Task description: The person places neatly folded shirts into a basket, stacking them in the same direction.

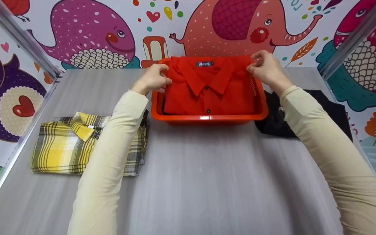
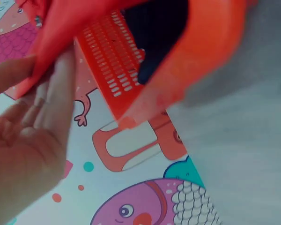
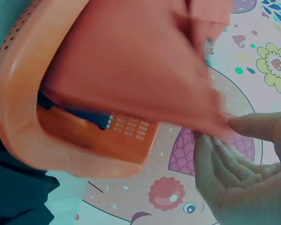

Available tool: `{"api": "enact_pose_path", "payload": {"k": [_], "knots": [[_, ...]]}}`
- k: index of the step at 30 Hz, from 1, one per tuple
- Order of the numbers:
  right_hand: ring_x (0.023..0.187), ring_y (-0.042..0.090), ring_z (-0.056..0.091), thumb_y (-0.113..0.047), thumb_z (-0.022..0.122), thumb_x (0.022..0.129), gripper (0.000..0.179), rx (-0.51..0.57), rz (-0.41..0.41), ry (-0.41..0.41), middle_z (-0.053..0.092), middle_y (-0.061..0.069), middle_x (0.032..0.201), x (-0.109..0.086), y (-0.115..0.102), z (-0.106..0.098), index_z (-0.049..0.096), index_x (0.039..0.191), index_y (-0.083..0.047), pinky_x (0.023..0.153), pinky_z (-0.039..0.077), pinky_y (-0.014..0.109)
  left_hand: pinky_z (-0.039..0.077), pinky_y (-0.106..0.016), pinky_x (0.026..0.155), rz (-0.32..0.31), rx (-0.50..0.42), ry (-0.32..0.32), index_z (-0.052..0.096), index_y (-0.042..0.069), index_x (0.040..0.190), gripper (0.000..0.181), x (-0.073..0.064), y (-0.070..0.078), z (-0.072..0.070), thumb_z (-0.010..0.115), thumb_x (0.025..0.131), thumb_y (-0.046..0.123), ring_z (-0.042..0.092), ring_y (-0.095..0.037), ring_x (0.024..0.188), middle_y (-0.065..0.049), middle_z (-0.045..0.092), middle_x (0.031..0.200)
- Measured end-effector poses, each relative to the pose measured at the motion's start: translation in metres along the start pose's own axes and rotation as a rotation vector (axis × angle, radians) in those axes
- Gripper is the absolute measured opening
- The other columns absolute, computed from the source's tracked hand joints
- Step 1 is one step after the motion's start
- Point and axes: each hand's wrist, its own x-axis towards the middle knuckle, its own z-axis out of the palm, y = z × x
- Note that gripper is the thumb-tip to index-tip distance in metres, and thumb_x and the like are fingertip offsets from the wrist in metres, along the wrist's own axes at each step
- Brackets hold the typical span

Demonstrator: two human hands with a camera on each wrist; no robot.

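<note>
The left hand (image 1: 153, 77) pinches one shoulder corner of a red shirt (image 1: 188, 101): its thumb lies on one face of the cloth and its fingers (image 2: 61, 98) on the other, with only the fabric between them. The right hand (image 1: 269, 69) pinches the opposite shoulder corner the same way, thumb against fingers (image 3: 203, 159), the fingers lying side by side and slightly bent behind the edge.

Between the two hands the shirt stretches across, collar (image 1: 191, 78) upward, a dark neck label (image 1: 204, 64) and a buttoned front facing the person. Its lower part sits below the fingertips, inside an orange-red basket (image 1: 207, 117), whose rim runs beneath both hands. Lower than the fingers, under the raised cloth, dark fabric (image 2: 157, 33) lies in the basket.

Nearer the person than the left fingers, and out to their left, a folded yellow plaid shirt (image 1: 60, 147) rests on the table (image 1: 201, 182), partly covered from sight by the left sleeve (image 1: 106, 163). Below the right fingers, just beside the basket, lies a black garment (image 1: 333, 109), partly behind the right sleeve (image 1: 331, 153).
</note>
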Motion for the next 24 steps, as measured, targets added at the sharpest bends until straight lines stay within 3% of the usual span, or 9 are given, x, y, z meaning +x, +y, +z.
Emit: {"api": "enact_pose_path", "payload": {"k": [3, 7, 16, 20, 24], "knots": [[0.103, 0.025, 0.053, -0.013, 0.054, 0.095, 0.036, 0.016, -0.015, 0.01, 0.055, 0.014, 0.117, -0.001, 0.001, -0.002, 0.044, 0.127, 0.0, 0.095, 0.046, 0.037, 0.053, -0.03, 0.078, -0.005, 0.034, 0.008, 0.049, -0.003, 0.134, 0.043, -0.002, -0.003, -0.001, 0.058, 0.092, 0.002, 0.059, -0.022, 0.085, -0.018, 0.061, 0.106], [0.108, 0.028, 0.053, -0.011, 0.054, 0.095, 0.035, 0.009, -0.047, 0.018, 0.056, 0.017, 0.119, -0.002, 0.001, -0.004, 0.045, 0.126, 0.001, 0.097, 0.046, 0.039, 0.048, -0.036, 0.09, 0.008, 0.049, 0.009, 0.049, -0.005, 0.134, 0.043, -0.004, -0.007, -0.004, 0.058, 0.092, 0.002, 0.056, -0.028, 0.104, -0.024, 0.057, 0.122], [0.111, 0.03, 0.052, -0.011, 0.057, 0.095, 0.034, -0.009, -0.081, -0.009, 0.054, 0.017, 0.119, -0.007, 0.005, 0.002, 0.046, 0.125, 0.002, 0.098, 0.045, 0.04, 0.047, -0.037, 0.089, 0.024, 0.049, 0.029, 0.051, -0.007, 0.131, 0.041, -0.013, -0.019, -0.011, 0.057, 0.091, 0.002, 0.057, -0.032, 0.105, -0.026, 0.059, 0.12], [0.113, 0.031, 0.052, -0.012, 0.057, 0.095, 0.034, -0.013, -0.081, -0.011, 0.052, 0.017, 0.119, -0.009, 0.013, 0.004, 0.047, 0.124, 0.001, 0.098, 0.045, 0.041, 0.048, -0.035, 0.083, 0.03, 0.04, 0.042, 0.05, -0.007, 0.132, 0.041, -0.018, -0.025, -0.017, 0.056, 0.093, 0.004, 0.056, -0.032, 0.108, -0.026, 0.057, 0.122], [0.112, 0.032, 0.053, -0.011, 0.057, 0.095, 0.031, -0.024, -0.094, -0.013, 0.053, 0.018, 0.118, -0.011, 0.023, 0.002, 0.047, 0.122, 0.001, 0.095, 0.047, 0.043, 0.049, -0.037, 0.086, 0.045, 0.044, 0.059, 0.051, -0.008, 0.13, 0.041, -0.023, -0.03, -0.025, 0.056, 0.091, 0.004, 0.056, -0.033, 0.109, -0.027, 0.058, 0.122]]}}
